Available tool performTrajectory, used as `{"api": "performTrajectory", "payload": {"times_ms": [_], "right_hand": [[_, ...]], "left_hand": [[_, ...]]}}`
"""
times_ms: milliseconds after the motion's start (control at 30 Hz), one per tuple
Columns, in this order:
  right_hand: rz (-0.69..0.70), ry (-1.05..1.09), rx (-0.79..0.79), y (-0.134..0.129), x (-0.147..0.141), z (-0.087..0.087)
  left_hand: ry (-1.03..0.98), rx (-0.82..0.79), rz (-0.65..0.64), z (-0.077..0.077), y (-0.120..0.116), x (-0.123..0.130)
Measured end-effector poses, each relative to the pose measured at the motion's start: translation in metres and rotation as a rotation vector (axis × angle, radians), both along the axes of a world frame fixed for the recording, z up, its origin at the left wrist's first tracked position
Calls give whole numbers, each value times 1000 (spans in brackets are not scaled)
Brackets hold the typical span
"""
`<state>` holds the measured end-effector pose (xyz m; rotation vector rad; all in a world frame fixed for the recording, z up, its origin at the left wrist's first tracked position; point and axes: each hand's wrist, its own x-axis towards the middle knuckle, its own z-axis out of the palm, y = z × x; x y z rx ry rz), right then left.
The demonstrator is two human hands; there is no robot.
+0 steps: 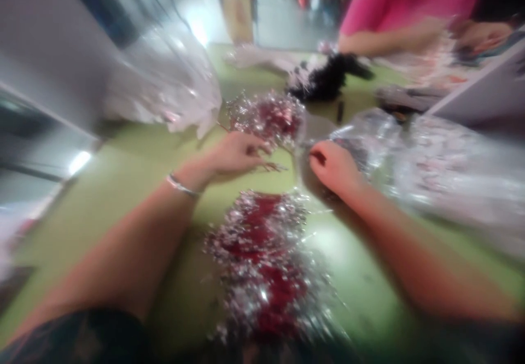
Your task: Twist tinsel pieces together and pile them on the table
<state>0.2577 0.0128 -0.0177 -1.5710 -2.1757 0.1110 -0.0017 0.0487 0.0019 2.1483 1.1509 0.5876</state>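
My left hand [241, 155], with a bracelet at the wrist, is over the green table [135, 172], its fingers closed on a small thin dark-red and silver piece [274, 166]. To the right, my right hand [330, 164] is curled with the fingertips together beside a clear plastic bag [365, 134]; what it holds, if anything, is hidden. Red and silver tinsel [262, 244] lies in a long strip between my forearms. Just beyond my left hand sits a second heap of red and silver tinsel [279, 115]. The picture is blurred.
Plastic bags lie at the back left [176, 91] and on the right [463, 167]. A black fluffy bundle [328, 80] is at the far middle. Across the table, a person in a pink top [381, 9] works at the back right, near a pale panel [488, 80].
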Motion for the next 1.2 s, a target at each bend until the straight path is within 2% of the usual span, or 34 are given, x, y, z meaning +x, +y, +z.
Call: {"api": "performTrajectory", "payload": {"times_ms": [100, 200, 300, 433, 500, 567, 633, 767, 967, 1100, 1200], "right_hand": [[-7, 80, -21, -3, -1, 1], [46, 68, -34, -9, -4, 2], [77, 53, -47, -13, -5, 4], [40, 125, -75, -17, -7, 6], [53, 177, -95, -19, -8, 6], [90, 217, -107, -22, -10, 7], [121, 256, -108, -25, -13, 8], [100, 370, -71, -33, -19, 18], [54, 405, -7, -38, -24, 23], [143, 345, -8, -34, -21, 20], [192, 290, -89, -32, -18, 26]], "left_hand": [[181, 49, -123, -4, -2, 5], [207, 107, -50, -14, -4, 13], [132, 113, -5, -18, -4, 16], [-71, 202, 179, -9, -2, 14], [-98, 318, 261, -1, -1, 12], [-102, 394, 289, 7, -4, 12], [-129, 349, 250, 12, -9, 14], [-184, 68, 107, 14, -26, 28], [-190, -106, 85, 10, -39, 43], [-145, -50, 87, 5, -38, 44], [-23, 164, 20, 3, -37, 41]]}}
